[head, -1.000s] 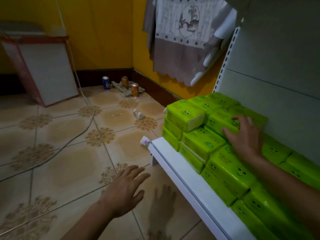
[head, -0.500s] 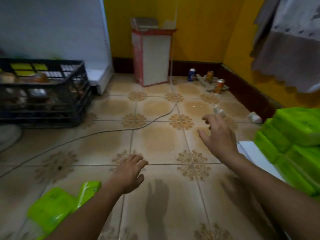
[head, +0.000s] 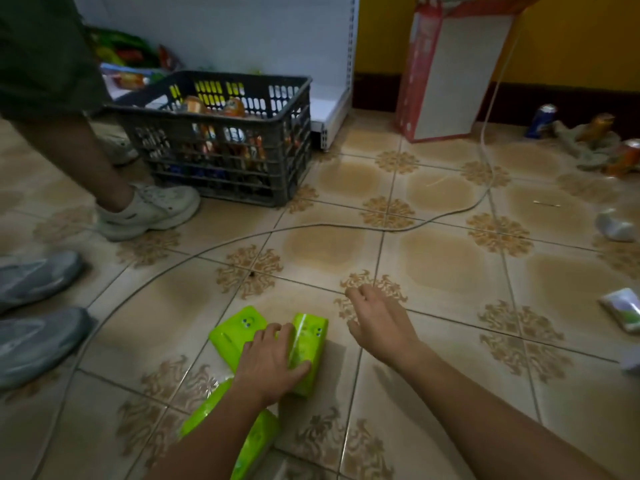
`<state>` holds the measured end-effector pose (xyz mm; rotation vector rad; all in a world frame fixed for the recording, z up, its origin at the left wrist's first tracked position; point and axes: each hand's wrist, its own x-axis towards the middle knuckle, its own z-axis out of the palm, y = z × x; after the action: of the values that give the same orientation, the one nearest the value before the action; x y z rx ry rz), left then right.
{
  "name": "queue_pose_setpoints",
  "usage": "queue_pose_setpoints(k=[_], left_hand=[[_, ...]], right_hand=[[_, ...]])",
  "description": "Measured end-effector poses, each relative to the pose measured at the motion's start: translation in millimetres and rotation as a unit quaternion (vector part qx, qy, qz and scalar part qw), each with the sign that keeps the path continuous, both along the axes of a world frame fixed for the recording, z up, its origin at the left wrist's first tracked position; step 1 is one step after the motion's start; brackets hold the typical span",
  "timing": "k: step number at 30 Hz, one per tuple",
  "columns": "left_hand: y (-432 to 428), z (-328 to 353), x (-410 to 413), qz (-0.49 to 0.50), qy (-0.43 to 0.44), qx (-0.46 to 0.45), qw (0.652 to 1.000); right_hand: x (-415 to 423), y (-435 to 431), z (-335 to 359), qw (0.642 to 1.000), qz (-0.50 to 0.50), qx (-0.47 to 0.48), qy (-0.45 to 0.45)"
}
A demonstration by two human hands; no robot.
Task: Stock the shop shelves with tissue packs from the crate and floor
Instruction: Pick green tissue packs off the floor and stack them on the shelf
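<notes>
Several lime-green tissue packs lie on the tiled floor near the bottom of the head view. My left hand [head: 270,362] lies across two of them: a flat pack [head: 235,337] under its fingers and an edge-up pack [head: 310,344] that its thumb wraps around. Two more packs [head: 256,441] sit partly hidden under my left forearm. My right hand [head: 379,322] hovers just right of the edge-up pack, fingers loosely curled, holding nothing. A dark plastic crate [head: 228,136] filled with cans and snack packets stands on the floor at upper left.
Another person's leg and white shoe [head: 152,209] stand beside the crate; grey shoes [head: 31,306] at the left edge. A cable [head: 346,225] crosses the tiles. A red-and-white box [head: 450,74], cans [head: 540,119] and small litter [head: 623,310] lie at right.
The view swung left and down from the shelf to the floor. My left hand came down onto the green packs. My right hand left the shelved packs and now hangs beside them.
</notes>
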<state>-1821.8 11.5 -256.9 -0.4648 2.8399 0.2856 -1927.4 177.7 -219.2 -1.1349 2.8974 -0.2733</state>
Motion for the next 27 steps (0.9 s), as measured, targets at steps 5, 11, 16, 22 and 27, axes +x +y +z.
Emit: queue_pose_setpoints(k=[5,11,16,22,27], left_hand=[[9.5,-6.2,10.7,0.005,-0.014,0.004,1.000],[11.7,-12.4,16.2,-0.001,0.029,0.090,0.996],[5.7,-11.4,17.6,-0.003,0.157,0.190,0.969],[11.9,-10.1,12.8,0.052,0.184,0.219,0.957],[21.4,-4.8,13.0,0.073,0.188,0.280,0.939]], right_hand=[[8.3,-16.9,-21.5,0.996,0.083,0.031,-0.030],[9.5,-24.9,-36.6,0.981,0.139,0.117,-0.075],[5.2,-23.1,-42.5,0.982,0.106,0.082,-0.136],[0.7,-18.8,-33.1,0.944,-0.042,-0.112,-0.308],[4.1,-13.9,-19.3,0.853,-0.178,-0.305,-0.383]])
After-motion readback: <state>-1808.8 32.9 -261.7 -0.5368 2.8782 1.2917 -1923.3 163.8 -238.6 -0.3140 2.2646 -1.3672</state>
